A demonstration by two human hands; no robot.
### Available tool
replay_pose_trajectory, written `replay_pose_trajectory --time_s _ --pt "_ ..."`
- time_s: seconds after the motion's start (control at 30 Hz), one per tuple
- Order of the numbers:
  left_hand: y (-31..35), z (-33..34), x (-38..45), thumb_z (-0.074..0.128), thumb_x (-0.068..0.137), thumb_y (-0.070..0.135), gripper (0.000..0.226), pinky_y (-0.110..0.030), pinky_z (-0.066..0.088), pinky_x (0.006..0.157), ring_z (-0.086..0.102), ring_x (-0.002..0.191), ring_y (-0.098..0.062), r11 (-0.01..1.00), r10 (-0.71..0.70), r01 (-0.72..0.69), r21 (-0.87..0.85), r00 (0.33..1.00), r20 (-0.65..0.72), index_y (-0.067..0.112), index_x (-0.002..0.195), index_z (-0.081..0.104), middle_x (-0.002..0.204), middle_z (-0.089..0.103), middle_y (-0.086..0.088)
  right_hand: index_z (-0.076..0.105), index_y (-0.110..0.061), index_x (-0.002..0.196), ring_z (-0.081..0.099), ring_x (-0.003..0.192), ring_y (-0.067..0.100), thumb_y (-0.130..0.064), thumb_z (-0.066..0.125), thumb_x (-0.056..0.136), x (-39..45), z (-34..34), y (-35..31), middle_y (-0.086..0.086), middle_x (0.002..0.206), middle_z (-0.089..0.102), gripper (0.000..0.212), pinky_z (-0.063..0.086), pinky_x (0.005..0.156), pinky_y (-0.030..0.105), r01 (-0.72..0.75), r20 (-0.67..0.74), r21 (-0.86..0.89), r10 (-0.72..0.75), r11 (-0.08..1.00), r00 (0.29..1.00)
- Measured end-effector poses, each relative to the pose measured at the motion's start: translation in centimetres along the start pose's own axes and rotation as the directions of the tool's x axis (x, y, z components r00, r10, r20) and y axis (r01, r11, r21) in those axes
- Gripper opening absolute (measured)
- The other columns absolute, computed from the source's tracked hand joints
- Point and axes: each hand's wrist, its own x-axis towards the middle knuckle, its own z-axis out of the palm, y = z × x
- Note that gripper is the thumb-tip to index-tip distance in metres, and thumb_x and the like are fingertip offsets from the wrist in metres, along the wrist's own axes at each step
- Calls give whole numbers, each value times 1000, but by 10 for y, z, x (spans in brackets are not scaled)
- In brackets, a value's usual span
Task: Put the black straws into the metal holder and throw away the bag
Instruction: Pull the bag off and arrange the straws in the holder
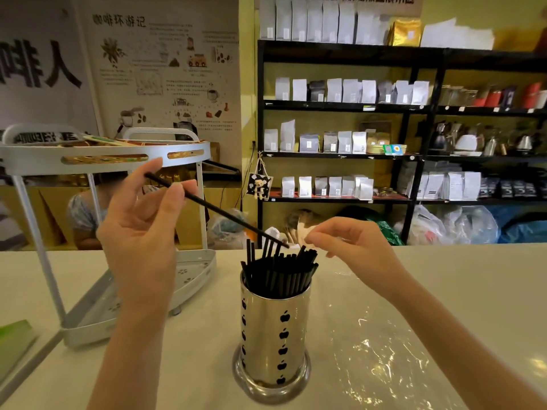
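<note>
The holder point(275, 335), at centre bottom, is polished, mirror-bright metal with black apple cut-outs. The straws point(278, 273) in it look like smooth, matt black plastic. The bag point(381, 359), at lower right, is thin clear plastic, crinkled and glinting. The counter point(473, 279) is smooth, pale and faintly glossy. The rack point(97, 315), at left, looks like white painted metal, satin.

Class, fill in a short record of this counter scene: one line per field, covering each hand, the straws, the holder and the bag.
left hand: pinches one black straw, slanted down toward the holder
right hand: above the holder's rim, fingertips near the straw's lower end
holder: upright metal cylinder with apple cut-outs, on the counter
straws in holder: many, standing
bag: clear plastic, flat on the counter right of the holder
</note>
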Motion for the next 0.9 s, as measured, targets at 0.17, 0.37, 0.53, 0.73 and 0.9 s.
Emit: replay_pose_trajectory --time_s 0.17,0.37,0.53,0.73,0.9 --pt "0 -8 3 53 81 34 34 -42 58 77 70 85 -11 983 50 -77 168 986 160 28 114 57 89 71 26 72 -26 82 64 80 14 -24 61 84 3 -2 2 -2 80 72 11 52 70 29 -10 -17 -42 10 999 1000" --pt "-26 7 -5 59 81 12 30 -1 46 65 62 74 16 913 -96 -95 396 895 436 25 109 58 77 65 17 69 -28 94 63 88 8 -21 53 89 2 4 -11 -9 88 72 18 51 77 23 25 104 -95 -15 995 994" --pt "-36 8 -8 61 81 19 20 -9 50 71 66 76 -1 827 -275 -101 553 786 554 22 99 69 81 69 10 60 -28 115 48 87 -17 -23 41 94 -2 13 -24 -23 92 57 28 36 75 4 137 259 -281 -62 950 964" --pt "-31 7 -8 53 85 29 25 -30 54 73 66 72 -18 811 -379 -79 579 683 624 15 89 74 79 74 -11 63 -23 112 50 80 -12 -18 40 95 -2 17 -25 -11 93 63 29 34 70 -4 104 310 -323 1 940 951" --pt "-24 6 -8 36 76 55 48 -29 48 57 60 60 -32 838 -416 0 545 646 640 24 85 72 77 73 -16 68 -22 103 52 76 -19 -19 49 91 0 15 -23 -21 80 59 23 34 70 -6 106 321 -313 0 944 947"
